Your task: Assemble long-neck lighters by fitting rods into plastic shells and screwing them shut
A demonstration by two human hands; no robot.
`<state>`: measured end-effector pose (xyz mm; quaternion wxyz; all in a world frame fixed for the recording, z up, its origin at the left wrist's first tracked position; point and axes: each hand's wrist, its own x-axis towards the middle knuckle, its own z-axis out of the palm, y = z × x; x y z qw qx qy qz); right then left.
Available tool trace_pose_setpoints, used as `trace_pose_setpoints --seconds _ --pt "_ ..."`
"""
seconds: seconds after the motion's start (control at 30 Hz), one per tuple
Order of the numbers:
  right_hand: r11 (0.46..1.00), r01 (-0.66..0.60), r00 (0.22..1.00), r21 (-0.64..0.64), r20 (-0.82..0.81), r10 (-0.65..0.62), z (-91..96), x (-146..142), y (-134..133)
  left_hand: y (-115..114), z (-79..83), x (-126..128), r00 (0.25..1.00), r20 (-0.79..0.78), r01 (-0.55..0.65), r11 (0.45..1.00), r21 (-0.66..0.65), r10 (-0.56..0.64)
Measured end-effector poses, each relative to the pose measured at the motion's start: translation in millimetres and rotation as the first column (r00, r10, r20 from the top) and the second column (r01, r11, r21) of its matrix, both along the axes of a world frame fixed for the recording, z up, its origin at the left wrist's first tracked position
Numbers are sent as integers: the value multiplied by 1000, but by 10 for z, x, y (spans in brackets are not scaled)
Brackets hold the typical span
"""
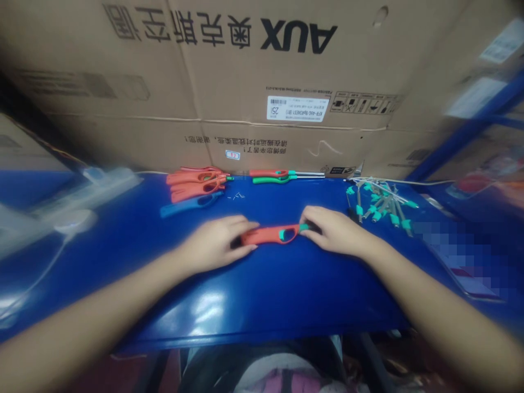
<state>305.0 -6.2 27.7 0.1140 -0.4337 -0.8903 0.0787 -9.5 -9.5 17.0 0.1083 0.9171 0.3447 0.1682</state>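
An orange long-necked lighter (266, 236) with a green trigger lies level between my hands, over the middle of the blue table. My left hand (219, 243) is closed around the butt of its handle. At the other end, my right hand (327, 229) pinches the green collar; the fingers hide whatever lies beyond it. Behind my left hand sit several orange lighter handles (196, 183) and a blue handle (192, 204). Further back are an orange lighter (268, 173) and a green lighter (270, 179), both with metal tubes. Several metal tubes with green collars (380, 202) are heaped beyond my right hand.
A large cardboard box (229, 82) walls off the table's far side. Small pale slivers (236, 196) lie near the handles. A white charger with a cable (76, 221) is at left. At right lies a partly pixelated flat object (470, 278). The blue table (254, 305) ends near my lap.
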Motion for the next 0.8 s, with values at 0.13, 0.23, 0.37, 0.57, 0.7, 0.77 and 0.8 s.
trace_pose_setpoints --seconds 0.13,0.23,0.37,0.57,0.7,0.77,0.8 --pt "999 -18 997 -35 76 20 52 0 -19 6 14 -7 1000 -23 16 999 -50 -17" --pt "998 -22 997 -61 69 26 84 40 -19 3 10 1 1000 -6 14 997 -79 -15" --pt "973 217 963 82 145 -227 99 145 7 5 -1 8 1000 13 -14 993 -119 16" --pt "692 705 610 154 365 -703 135 264 58 19 -4 -4 1000 25 -14 990 -139 18" --pt "636 769 545 59 458 -702 221 277 53 -5 -4 7 999 37 -18 989 -144 24" --pt "610 791 512 35 507 -694 257 286 45 -20 -4 16 999 41 -23 989 -147 29" --pt "608 793 508 17 532 -677 269 296 44 -25 -4 20 998 44 -26 989 -148 33"
